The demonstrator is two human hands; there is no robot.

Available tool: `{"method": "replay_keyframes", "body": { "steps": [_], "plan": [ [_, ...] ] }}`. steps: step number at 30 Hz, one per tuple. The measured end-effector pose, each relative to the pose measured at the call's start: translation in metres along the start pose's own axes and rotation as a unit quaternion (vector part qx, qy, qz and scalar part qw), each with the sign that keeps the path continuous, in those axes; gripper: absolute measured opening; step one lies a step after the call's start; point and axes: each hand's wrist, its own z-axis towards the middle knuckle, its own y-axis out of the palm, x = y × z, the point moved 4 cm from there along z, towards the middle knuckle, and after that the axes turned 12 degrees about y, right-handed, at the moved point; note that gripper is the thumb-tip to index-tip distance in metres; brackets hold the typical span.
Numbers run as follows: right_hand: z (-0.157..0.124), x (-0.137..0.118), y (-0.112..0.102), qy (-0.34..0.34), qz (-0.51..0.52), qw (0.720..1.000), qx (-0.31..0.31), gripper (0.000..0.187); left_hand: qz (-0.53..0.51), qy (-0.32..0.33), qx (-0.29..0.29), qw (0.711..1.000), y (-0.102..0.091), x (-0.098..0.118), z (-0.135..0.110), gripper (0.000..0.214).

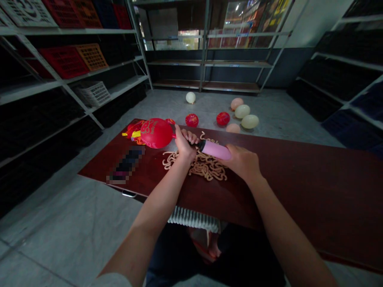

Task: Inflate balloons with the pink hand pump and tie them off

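Note:
A pink balloon pump (214, 150) with a black nozzle end lies across the space between my hands, above the table. My right hand (243, 161) is wrapped round its far right end. At the black end my left hand (185, 143) is closed, pinching the neck of a partly inflated red balloon (157, 133) at the nozzle. The balloon points left and carries printed writing. Directly beneath the pump lies a heap of uninflated tan long balloons (208, 169). Left of the red balloon is a pile of colourful red and yellow packets (133, 131).
A blurred-out dark phone-like object (125, 164) lies on the brown table (299, 179). Beyond the table, several inflated balloons rest on the floor, including a white one (190, 97) and a red one (223, 118). Shelves with crates (64, 61) stand around.

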Motion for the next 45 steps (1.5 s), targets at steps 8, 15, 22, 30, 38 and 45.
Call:
{"method": "replay_keyframes", "body": {
  "steps": [8,15,22,30,38,45],
  "plan": [
    [0.002,0.011,-0.001,-0.011,-0.006,1.000,0.010,0.044,-0.006,0.045,0.018,0.999,-0.007,0.017,0.009,0.067],
    [0.006,0.046,-0.003,0.003,-0.035,0.998,0.048,0.041,0.038,0.077,0.019,0.996,-0.005,0.040,0.018,0.062],
    [0.009,0.064,-0.009,0.033,-0.043,0.998,0.042,0.044,0.021,0.115,0.032,0.993,-0.008,0.050,0.025,0.050],
    [0.005,0.058,-0.007,0.025,-0.062,0.997,0.033,0.038,0.051,0.128,0.030,0.990,-0.020,0.038,0.028,0.047],
    [0.002,0.045,-0.007,0.009,-0.085,0.996,0.025,0.035,0.069,0.127,0.095,0.985,-0.021,0.024,0.020,0.042],
    [-0.004,0.010,-0.001,-0.001,-0.059,0.998,-0.002,0.040,0.065,0.093,0.072,0.991,-0.011,0.003,0.003,0.042]
  ]
}}
